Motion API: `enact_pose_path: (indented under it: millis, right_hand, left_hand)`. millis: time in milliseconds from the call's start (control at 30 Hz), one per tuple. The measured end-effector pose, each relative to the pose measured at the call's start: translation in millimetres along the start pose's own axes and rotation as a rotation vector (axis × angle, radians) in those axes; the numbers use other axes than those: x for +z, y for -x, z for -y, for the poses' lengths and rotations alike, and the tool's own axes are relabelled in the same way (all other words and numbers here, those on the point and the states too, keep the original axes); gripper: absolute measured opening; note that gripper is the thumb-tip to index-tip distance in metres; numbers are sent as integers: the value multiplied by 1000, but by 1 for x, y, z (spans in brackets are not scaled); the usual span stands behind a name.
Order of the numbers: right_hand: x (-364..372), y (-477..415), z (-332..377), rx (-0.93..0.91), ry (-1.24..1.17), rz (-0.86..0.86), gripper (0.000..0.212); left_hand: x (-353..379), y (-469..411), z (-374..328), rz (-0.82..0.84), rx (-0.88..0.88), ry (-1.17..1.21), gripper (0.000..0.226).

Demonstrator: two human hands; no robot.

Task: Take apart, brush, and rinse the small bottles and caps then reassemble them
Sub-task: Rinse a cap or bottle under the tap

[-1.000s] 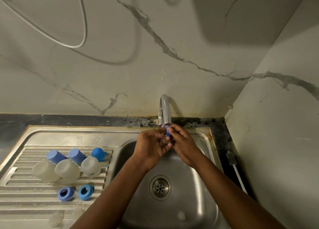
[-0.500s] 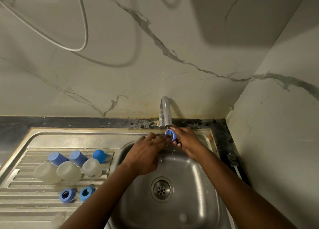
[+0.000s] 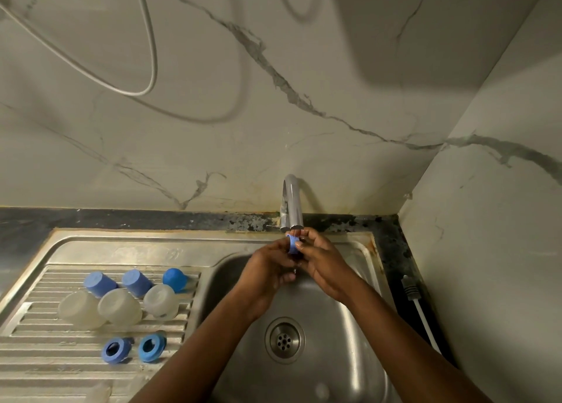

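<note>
Both hands meet under the tap (image 3: 292, 203), over the steel sink basin (image 3: 349, 326). A small blue ring cap (image 3: 293, 244) is pinched between my left hand (image 3: 270, 269) and my right hand (image 3: 322, 263), just below the spout. On the draining board (image 3: 36, 351) lie three translucent bottles (image 3: 121, 307), three blue caps (image 3: 137, 282) behind them and two blue ring caps (image 3: 133, 349) in front.
The drain (image 3: 284, 340) sits in the basin's middle. A white-handled brush (image 3: 418, 308) lies on the dark counter to the right of the sink, near the side wall. A white cable (image 3: 146, 53) hangs on the marble back wall.
My left hand, flat beside the cap half a second ago, has come back up to the blue ring cap. Both hands stay under the spout.
</note>
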State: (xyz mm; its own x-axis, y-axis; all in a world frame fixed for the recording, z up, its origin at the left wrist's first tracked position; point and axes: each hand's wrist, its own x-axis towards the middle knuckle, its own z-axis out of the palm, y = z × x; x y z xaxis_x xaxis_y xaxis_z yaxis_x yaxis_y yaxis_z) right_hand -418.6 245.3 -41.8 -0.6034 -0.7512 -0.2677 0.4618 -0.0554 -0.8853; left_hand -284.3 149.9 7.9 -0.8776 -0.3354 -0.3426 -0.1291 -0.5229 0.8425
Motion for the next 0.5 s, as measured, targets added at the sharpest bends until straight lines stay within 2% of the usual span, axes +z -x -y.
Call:
enact_pose_path:
  millis: [67, 167, 367, 433, 500]
  right_hand:
    - [-1, 2, -3, -21, 15, 26, 26]
    - [0, 3, -4, -48, 35, 20, 37]
    - [2, -4, 8, -28, 87, -135, 21]
    - [4, -6, 12, 0, 120, -143, 20]
    - [5, -8, 18, 49, 143, -136, 24]
  left_hand:
    - [2, 0, -7, 24, -55, 305, 59]
    - [8, 1, -10, 44, -39, 376, 61]
    - [8, 3, 0, -14, 72, -29, 65]
    - [5, 3, 6, -46, 124, -173, 65]
    - [-4, 5, 11, 3, 226, -367, 66]
